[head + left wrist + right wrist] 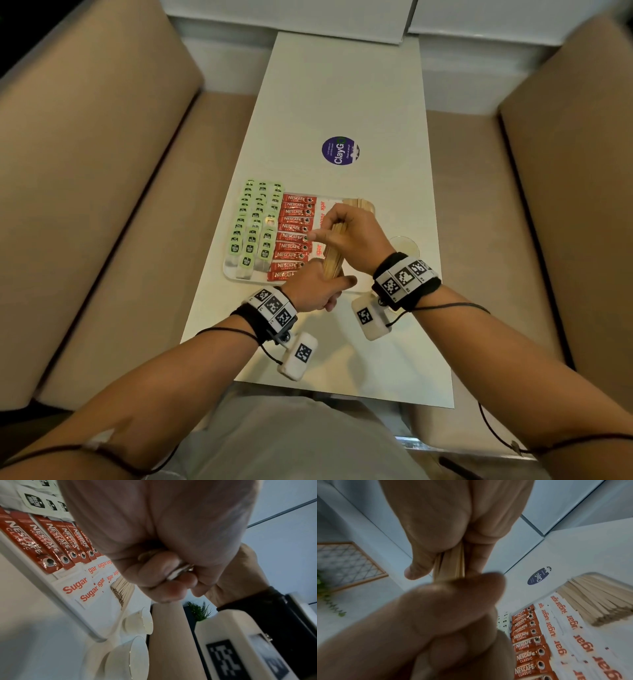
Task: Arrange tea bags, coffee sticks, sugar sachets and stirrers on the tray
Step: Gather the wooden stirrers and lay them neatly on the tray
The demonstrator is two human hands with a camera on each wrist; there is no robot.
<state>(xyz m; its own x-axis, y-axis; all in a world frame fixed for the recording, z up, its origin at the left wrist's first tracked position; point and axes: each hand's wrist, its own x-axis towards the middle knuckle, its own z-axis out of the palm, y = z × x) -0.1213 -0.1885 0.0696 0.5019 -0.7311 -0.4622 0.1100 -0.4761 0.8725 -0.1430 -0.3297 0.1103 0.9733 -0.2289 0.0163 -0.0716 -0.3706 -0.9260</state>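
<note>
Beige sofas (102, 171) flanking white table (342, 102)

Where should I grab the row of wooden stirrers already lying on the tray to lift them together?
Judging by how they lie, pinch the stirrers on the tray across the middle from above, squeezing the long edges inward: they lie flat, overlapped, beside the sugar sachets.
</note>
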